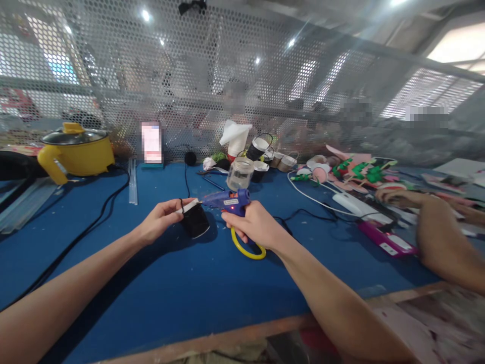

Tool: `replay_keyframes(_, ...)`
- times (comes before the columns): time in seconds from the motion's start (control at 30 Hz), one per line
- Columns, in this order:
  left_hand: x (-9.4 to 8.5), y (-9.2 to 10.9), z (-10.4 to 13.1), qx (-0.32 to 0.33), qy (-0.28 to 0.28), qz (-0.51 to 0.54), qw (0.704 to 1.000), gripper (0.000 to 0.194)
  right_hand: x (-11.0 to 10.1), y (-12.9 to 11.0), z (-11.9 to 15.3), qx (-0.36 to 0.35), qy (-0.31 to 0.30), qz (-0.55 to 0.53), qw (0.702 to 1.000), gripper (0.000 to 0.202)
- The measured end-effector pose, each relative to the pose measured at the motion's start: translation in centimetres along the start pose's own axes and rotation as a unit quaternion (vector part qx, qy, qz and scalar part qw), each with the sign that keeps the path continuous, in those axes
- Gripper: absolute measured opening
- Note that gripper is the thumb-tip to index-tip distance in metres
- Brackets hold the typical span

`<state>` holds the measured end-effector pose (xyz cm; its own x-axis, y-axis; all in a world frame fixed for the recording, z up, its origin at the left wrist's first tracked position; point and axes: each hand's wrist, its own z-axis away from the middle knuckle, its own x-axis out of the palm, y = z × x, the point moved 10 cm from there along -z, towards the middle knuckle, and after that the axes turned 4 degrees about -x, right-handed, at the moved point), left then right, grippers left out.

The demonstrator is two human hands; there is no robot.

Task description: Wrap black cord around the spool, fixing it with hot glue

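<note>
Relation that mattered: nozzle to band. Black cup-like cylinder (196,222) with a white band (189,206) at one end sat at the left hand (162,220)'s 3 o'clock and the right hand (255,225)'s 9 o'clock, above the blue tabletop (151,303). Left hand was nearer, touching it: thumb and fingers pinched nearly closed on the band's 9 o'clock end. Right hand was wrapped round the grip of a blue plastic glue gun (239,200), red light lit; exact trigger-finger position couldn't be told. Gun's long axis ran roughly 3 to 9 o'clock, nozzle toward 9, tip right by the band's 3 o'clock end; contact or small gap, couldn't tell. Cylinder was tilted, long axis about 11 to 5: banded end at 11, thin pale edge at 5. Which end was open wasn't clear. Yellow curved loop (248,253) hung under the right hand; couldn't tell if it was joined to the gun. Thin black cord (187,182) ran from near the band toward 12, up to a round black ball (190,158).
</note>
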<state>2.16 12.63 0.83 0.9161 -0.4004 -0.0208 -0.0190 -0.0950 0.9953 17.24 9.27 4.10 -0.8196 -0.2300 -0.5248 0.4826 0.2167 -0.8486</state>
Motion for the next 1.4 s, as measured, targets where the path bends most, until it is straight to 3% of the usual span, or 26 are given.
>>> replay_keyframes(1.4,0.4,0.3,0.1,0.008,-0.010,0.024,1.000,0.015,1.1,0.0,0.4,0.003,-0.019,-0.016,1.000,0.022)
